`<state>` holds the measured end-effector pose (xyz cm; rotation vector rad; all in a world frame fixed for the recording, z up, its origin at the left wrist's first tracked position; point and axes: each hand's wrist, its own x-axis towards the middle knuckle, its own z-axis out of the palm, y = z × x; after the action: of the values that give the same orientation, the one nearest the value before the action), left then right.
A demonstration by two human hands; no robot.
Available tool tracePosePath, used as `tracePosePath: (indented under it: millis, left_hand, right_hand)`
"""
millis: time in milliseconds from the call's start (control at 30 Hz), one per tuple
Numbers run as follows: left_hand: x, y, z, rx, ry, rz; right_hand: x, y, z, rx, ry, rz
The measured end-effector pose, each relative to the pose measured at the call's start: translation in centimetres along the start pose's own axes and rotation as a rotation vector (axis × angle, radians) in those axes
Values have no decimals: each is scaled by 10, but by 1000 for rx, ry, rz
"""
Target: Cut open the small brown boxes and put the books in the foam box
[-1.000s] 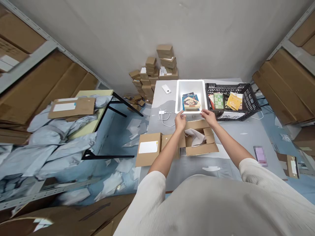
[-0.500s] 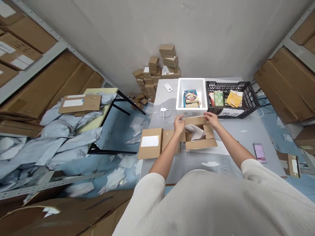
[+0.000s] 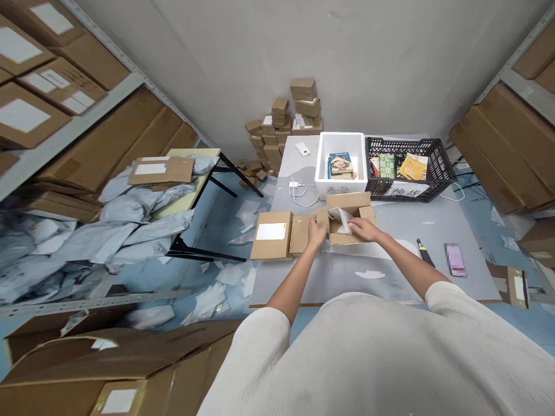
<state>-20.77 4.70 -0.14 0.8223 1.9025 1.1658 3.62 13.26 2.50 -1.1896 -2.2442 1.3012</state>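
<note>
An opened cardboard box [image 3: 349, 200] stands on the grey table in front of me, its flaps spread. My left hand [image 3: 317, 232] is closed on the flap at its left side. Reaching in over the right side, my right hand [image 3: 363, 229] pinches a crumpled white packing sheet [image 3: 340, 219] inside the box. Whatever lies under the sheet is hidden. To the left sit two closed cartons, a labelled cardboard carton [image 3: 271, 245] and a plain cardboard carton [image 3: 300, 234] against it.
Behind the box stand a white foam bin [image 3: 340, 186] holding books and a black plastic crate [image 3: 440, 167] with colourful packets. On the right lie a box cutter [image 3: 425, 253] and a pink phone [image 3: 455, 260]. A white power bank [image 3: 302, 149] and a charger cable [image 3: 306, 199] are at back left.
My right hand has left the box's back right corner and taken hold of the white sheet inside. My left hand has dropped from the back corner to the left flap.
</note>
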Motion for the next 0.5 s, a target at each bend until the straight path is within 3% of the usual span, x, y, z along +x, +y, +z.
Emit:
tracePosePath:
  millis: [133, 267, 367, 500]
  left_hand:
    - [-24, -2, 7, 36, -190, 203]
    - [-37, 2, 10, 328, -432, 346]
    - [-35, 4, 11, 479, -519, 347]
    - [-22, 8, 12, 462, -465, 277]
  right_hand:
    - [2, 0, 17, -155, -166, 95]
    - [2, 3, 20, -185, -173, 107]
    - [-6, 9, 11, -138, -28, 81]
    - [-18, 27, -13, -26, 328, 101]
